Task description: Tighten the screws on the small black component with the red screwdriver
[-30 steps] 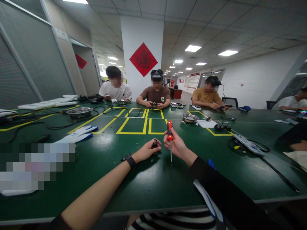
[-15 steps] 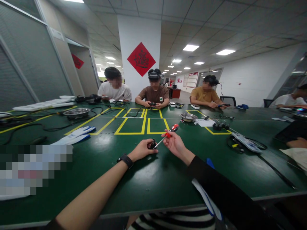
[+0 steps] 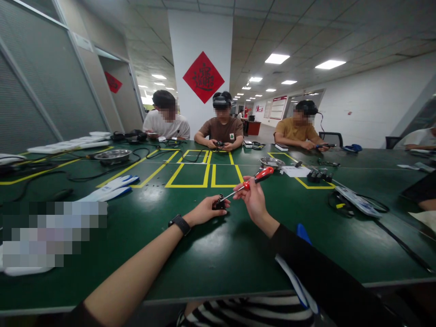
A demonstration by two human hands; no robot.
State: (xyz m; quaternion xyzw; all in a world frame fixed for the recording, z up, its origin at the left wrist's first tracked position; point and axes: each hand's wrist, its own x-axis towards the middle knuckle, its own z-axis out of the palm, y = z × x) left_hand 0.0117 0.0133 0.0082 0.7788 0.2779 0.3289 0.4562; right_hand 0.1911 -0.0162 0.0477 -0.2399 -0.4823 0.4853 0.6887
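My left hand [image 3: 207, 210] is closed around a small black part [image 3: 220, 204] low over the green table; its exact kind I cannot make out. My right hand [image 3: 252, 197] grips a screwdriver [image 3: 261, 175] with a red and black handle, thumb and fingers near the front of the handle. The metal shaft slants down and left, its tip at the top of the black part. Whether the tip sits in a screw is too small to tell.
On the green table [image 3: 163, 268], yellow tape marks rectangles. Gloves [image 3: 112, 187] lie left, a metal bowl [image 3: 271, 162] and several black parts [image 3: 319, 176] right. A white power strip [image 3: 357, 201] with cable lies farther right. Several people sit across the table.
My right hand has moved slightly right, and the screwdriver's handle now shows more fully, pointing up and right. The black part has turned a little in my left hand. The view has shifted slightly.
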